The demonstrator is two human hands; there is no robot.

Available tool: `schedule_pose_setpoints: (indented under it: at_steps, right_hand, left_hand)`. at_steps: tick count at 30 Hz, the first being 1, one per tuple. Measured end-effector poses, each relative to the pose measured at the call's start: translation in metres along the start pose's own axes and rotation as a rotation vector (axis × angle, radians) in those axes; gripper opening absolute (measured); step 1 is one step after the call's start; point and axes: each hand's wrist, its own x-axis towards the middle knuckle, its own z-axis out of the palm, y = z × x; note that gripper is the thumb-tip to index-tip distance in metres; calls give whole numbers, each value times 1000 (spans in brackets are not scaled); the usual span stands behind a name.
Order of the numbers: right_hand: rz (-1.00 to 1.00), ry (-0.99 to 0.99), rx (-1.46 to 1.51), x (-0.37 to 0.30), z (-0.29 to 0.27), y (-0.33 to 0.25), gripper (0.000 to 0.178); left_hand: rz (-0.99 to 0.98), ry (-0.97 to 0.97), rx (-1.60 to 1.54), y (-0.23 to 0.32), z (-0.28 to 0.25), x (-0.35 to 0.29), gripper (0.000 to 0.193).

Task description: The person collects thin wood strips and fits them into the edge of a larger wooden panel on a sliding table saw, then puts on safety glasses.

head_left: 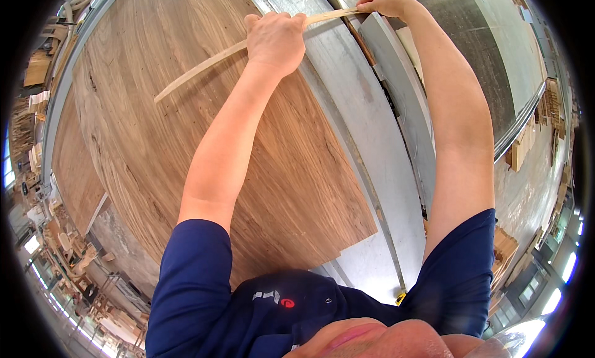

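A long, thin, pale wood strip (pixel 214 62) lies slantwise across the upper part of the head view. My left hand (pixel 276 43) is closed around it near its middle, knuckles up, above a large brown wood-grain panel (pixel 279 166). At the strip's far right end, the fingers of my right hand (pixel 387 1) pinch its tip, beyond the metal table. The strip's left end rests on or just over the panel; I cannot tell which.
Right of the panel runs a grey metal table (pixel 365 116) with a lengthwise groove. A long grey fence-like bar (pixel 396 67) stands beside it under my right arm. A small yellow-and-black object (pixel 401 296) sits near my body. Stacked wood pieces (pixel 524 144) are at the right.
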Motion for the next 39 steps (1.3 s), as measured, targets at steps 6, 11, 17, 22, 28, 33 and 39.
schedule_pose_setpoints:
  at_steps: [6,11,17,22,28,33,39]
  right_hand:
    - [-51,19,-1,3,3,6,23]
    - [-94,80,58,-8,3,6,28]
    - [-46,696,180,-67,-16,45,33]
    - [3,971,205,-260,9,2,29]
    - [99,774,838,-493,161,19,23]
    - [246,659,1096,-567,222,-50,29]
    - [144,968,736,-639,242,-63,25]
  left_hand:
    - [7,19,8,-2,4,0,29]
    - [8,22,-9,-1,1,0,29]
    - [67,74,-28,2,3,3,23]
    - [89,470,-151,-22,-8,-14,12]
    - [144,286,-592,47,-159,-97,13]
    - [300,-105,-1231,136,-226,-181,11]
    - [277,-420,-1801,235,-191,-265,10]
